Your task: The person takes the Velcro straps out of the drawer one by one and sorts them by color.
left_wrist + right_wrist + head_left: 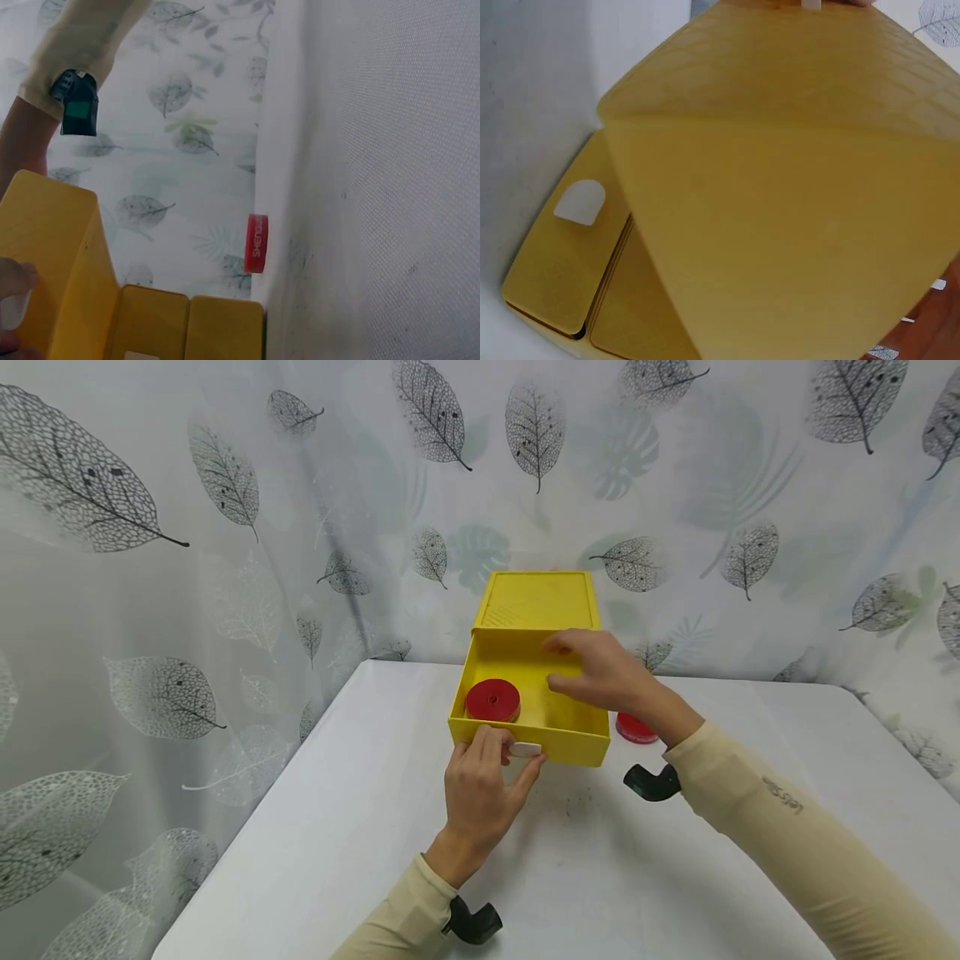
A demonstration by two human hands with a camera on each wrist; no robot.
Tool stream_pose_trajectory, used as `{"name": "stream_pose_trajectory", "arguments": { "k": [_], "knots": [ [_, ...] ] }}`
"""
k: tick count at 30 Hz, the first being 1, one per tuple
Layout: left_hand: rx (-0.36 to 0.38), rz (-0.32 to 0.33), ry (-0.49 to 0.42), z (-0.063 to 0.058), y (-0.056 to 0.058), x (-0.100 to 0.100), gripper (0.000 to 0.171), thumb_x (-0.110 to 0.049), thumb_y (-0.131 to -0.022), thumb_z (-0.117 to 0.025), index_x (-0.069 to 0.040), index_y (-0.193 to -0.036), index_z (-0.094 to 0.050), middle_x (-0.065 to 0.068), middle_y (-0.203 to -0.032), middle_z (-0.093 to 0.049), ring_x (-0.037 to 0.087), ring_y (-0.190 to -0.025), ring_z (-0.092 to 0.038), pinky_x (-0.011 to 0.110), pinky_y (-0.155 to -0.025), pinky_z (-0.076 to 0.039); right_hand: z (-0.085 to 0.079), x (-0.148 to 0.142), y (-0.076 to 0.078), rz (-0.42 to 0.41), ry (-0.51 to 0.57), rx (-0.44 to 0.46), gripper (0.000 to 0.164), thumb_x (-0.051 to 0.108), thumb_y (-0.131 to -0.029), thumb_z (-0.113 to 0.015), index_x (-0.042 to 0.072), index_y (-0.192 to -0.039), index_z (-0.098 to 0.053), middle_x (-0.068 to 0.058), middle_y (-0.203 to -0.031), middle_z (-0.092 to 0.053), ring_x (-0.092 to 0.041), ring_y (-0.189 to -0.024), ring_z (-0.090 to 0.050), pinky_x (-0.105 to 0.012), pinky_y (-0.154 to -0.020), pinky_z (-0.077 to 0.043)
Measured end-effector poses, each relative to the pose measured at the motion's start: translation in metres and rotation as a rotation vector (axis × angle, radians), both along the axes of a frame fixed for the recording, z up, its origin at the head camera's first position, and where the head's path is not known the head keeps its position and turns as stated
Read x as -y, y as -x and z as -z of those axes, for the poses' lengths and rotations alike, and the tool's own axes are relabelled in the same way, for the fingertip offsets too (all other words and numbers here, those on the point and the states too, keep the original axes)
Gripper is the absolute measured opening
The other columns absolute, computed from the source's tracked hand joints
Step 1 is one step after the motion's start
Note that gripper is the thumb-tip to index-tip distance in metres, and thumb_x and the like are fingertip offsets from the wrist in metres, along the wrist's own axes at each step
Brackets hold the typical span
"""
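Left hand (480,785) grips white handle (525,749) on near wall of yellow drawer (576,748); right hand (606,672), empty, thumb and fingers apart, hangs over its right side. Red roll (492,699) lies inside, near left.

One left hand (482,787), one right hand (600,670). Two red rolls (495,705): one beyond the left hand, one near the right wrist. Three yellow drawers (566,746): one at the left fingers, two below. Two black wrist cameras (649,783), one at each wrist.
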State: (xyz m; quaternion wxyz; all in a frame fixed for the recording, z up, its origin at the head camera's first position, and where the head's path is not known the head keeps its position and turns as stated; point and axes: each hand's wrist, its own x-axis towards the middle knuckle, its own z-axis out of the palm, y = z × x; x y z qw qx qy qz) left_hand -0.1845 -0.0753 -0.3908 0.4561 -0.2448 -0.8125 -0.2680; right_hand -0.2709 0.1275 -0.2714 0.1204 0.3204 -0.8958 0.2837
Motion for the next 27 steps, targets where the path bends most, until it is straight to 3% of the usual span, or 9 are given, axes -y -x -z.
{"name": "stream_pose_trajectory", "arguments": {
  "k": [9,18,27],
  "knots": [
    [0.007,0.003,0.001,0.000,0.000,0.001,0.048,-0.030,-0.080,-0.093,-0.005,-0.101,-0.058,0.005,-0.089,-0.057,0.017,-0.077,-0.058,0.033,-0.074,-0.054,0.000,0.018,0.001,-0.051,-0.092,0.041,0.047,0.011,-0.086,-0.077,-0.005,-0.128,-0.065,-0.019,-0.118,-0.068,-0.037,-0.107,-0.060,-0.050,-0.098,-0.050],
    [0.010,0.002,0.003,0.000,-0.002,0.001,0.047,-0.032,-0.081,-0.091,-0.006,-0.101,-0.058,0.004,-0.089,-0.057,0.016,-0.077,-0.058,0.033,-0.073,-0.053,0.004,0.031,0.003,-0.058,-0.180,0.095,0.059,0.012,-0.084,-0.082,-0.003,-0.137,-0.061,-0.019,-0.132,-0.065,-0.039,-0.121,-0.057,-0.054,-0.107,-0.044],
    [0.006,0.003,0.004,-0.001,-0.001,0.002,0.047,-0.031,-0.080,-0.093,-0.006,-0.101,-0.058,0.004,-0.088,-0.056,0.016,-0.075,-0.057,0.033,-0.073,-0.053,0.007,0.043,0.003,-0.086,-0.237,0.076,0.065,0.017,-0.084,-0.087,-0.001,-0.140,-0.060,-0.017,-0.136,-0.064,-0.037,-0.126,-0.056,-0.053,-0.108,-0.043]
  ]
}}
